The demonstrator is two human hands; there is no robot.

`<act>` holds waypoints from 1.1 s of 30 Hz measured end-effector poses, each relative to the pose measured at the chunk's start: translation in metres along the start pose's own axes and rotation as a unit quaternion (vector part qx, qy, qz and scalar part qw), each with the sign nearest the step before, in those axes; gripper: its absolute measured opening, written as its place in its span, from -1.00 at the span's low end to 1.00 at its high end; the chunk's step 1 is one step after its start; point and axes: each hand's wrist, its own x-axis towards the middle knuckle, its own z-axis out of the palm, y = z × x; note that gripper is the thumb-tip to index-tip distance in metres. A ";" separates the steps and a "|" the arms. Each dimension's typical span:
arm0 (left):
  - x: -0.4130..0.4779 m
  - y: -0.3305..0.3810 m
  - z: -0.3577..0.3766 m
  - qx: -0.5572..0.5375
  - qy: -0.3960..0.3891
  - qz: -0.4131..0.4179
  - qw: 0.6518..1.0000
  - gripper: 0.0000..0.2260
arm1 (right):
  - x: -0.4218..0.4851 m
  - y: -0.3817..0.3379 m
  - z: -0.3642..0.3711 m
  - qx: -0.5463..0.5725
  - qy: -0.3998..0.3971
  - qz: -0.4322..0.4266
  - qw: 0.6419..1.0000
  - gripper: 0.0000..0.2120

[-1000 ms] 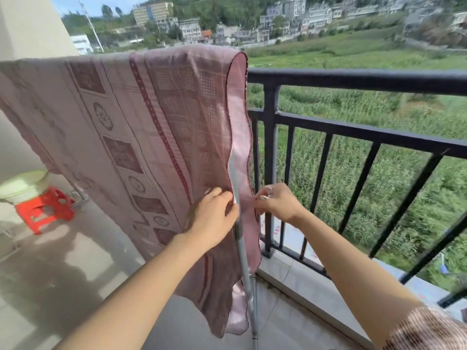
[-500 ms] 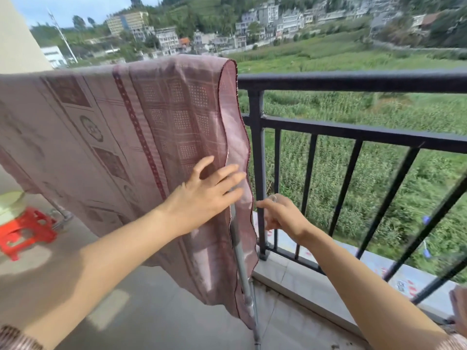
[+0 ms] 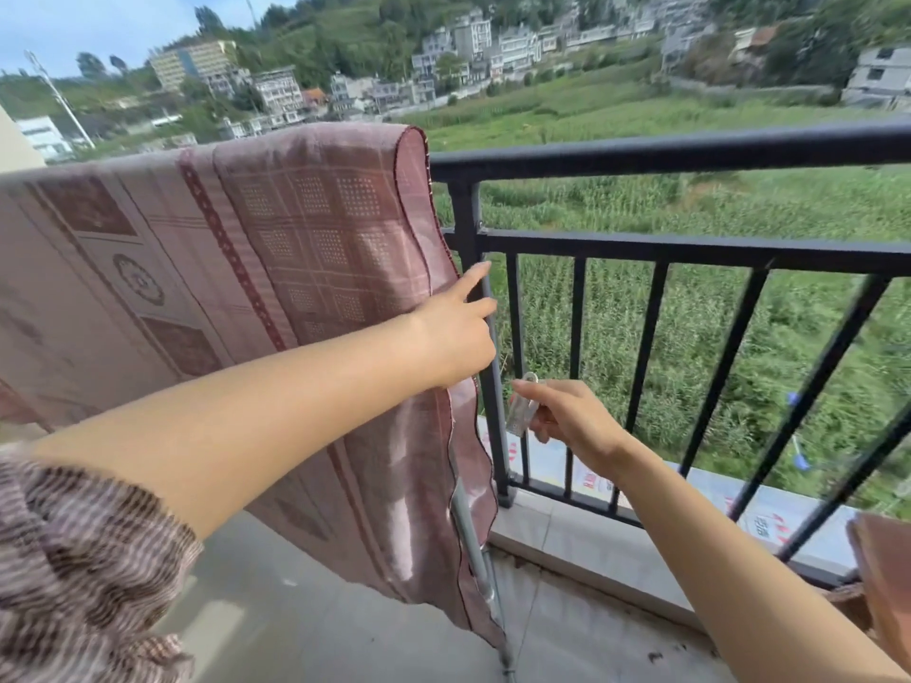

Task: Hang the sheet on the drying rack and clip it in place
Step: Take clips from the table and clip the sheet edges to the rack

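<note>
A pink patterned sheet (image 3: pixel 256 268) hangs draped over the top of the drying rack, its right edge falling down beside the rack's grey metal leg (image 3: pixel 472 539). My left hand (image 3: pixel 456 332) reaches across the sheet to that right edge, index finger stretched out and the other fingers curled at the hem. Whether it grips the cloth or the rack pole behind is hidden. My right hand (image 3: pixel 567 419) is lower and to the right, pinching a pale translucent clip (image 3: pixel 521 411) just in front of the railing post.
A black metal balcony railing (image 3: pixel 665 152) runs right behind the rack, with vertical bars and a low tiled ledge (image 3: pixel 591 539) under it. Tiled balcony floor (image 3: pixel 276 618) lies below. A brown object (image 3: pixel 882 574) shows at the right edge. Fields and buildings lie beyond.
My left hand slid right from the sheet's face to its right edge and its fingers curled. My right hand turned and now shows the clip. The view tilted upward.
</note>
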 end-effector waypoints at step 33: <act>-0.019 -0.003 0.026 -0.292 0.140 -0.019 0.946 -0.83 | -0.017 0.004 0.048 0.116 0.062 -0.069 0.989 -0.53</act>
